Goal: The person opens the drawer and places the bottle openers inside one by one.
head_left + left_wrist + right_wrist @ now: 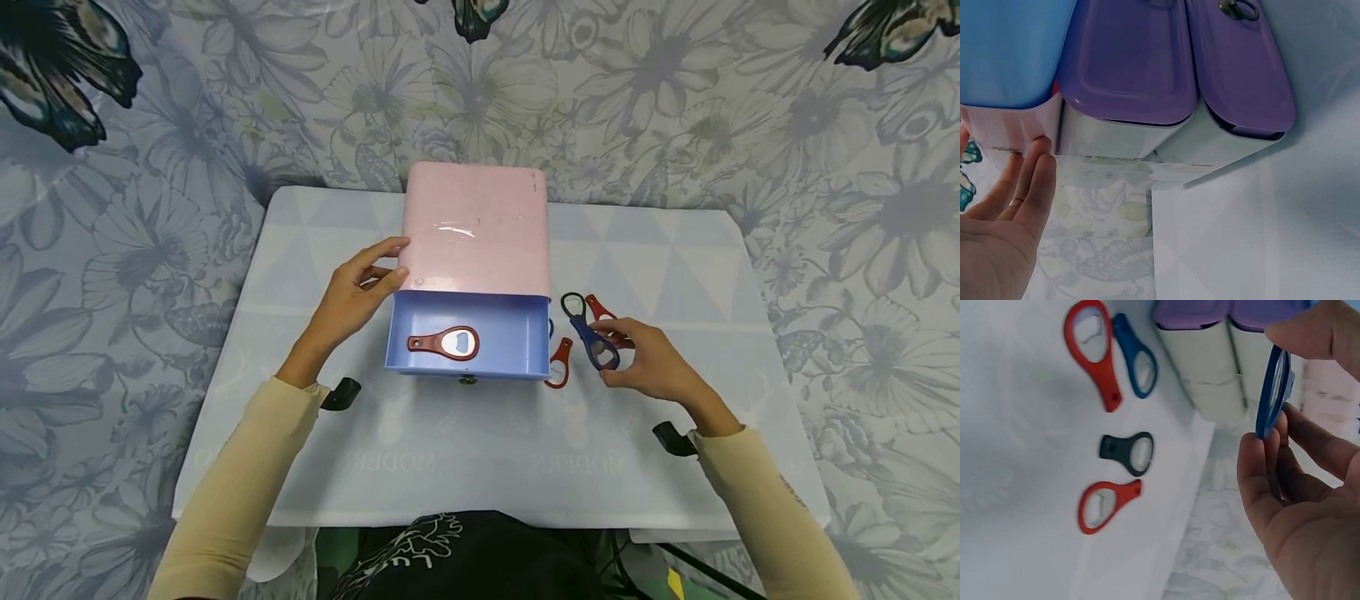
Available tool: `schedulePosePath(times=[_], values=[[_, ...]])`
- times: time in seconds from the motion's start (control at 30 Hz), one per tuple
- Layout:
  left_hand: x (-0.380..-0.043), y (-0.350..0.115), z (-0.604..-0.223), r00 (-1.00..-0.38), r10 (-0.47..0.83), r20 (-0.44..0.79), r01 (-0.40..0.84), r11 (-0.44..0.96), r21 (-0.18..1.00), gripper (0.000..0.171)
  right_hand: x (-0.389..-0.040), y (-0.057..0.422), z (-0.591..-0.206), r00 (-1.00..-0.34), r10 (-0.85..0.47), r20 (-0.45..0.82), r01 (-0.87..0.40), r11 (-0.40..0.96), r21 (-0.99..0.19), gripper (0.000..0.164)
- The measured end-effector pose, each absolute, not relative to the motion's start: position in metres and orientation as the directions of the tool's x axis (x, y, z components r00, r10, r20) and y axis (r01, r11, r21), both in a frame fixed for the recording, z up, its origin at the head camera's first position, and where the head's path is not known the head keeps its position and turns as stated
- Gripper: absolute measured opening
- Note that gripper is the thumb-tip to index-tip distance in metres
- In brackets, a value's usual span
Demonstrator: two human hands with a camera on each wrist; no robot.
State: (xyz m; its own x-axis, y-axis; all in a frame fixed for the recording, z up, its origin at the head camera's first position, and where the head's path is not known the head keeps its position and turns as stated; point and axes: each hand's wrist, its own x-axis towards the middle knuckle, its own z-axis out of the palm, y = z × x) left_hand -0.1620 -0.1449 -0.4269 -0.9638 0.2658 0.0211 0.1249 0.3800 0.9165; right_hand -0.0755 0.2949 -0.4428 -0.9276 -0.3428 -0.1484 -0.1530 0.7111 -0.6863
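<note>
My right hand (645,360) pinches a blue bottle opener (1271,394) between thumb and fingers, above the table to the right of a pink drawer cabinet (476,229). The cabinet's top drawer (510,346) is pulled out, and a dark red bottle opener (423,342) lies inside it. Against the cabinet's left side rest the fingers of my left hand (360,287), loosely extended. On the table near the right hand lie two red bottle openers (1092,337), a second blue one (1138,359) and a dark one (1129,452).
Purple drawer fronts (1129,56) sit below the opened drawer, one with a ring pull (1239,9). The cabinet stands toward the back of a pale patterned table (450,450). Floral wall covering (637,108) rises behind the table.
</note>
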Motion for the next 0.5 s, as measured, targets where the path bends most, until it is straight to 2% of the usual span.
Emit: schedulePosePath(times=[0.13, 0.5], values=[[-0.163, -0.146, -0.427, -0.964, 0.265, 0.020, 0.122, 0.376, 0.919, 0.049, -0.075, 0.293, -0.423, -0.919, -0.379, -0.106, -0.217, 0.712, -0.668, 0.064], [-0.162, -0.147, -0.428, -0.959, 0.280, 0.038, 0.141, 0.359, 0.923, 0.049, -0.075, 0.274, -0.373, -0.843, -0.536, -0.047, -0.401, 0.683, -0.611, 0.069]])
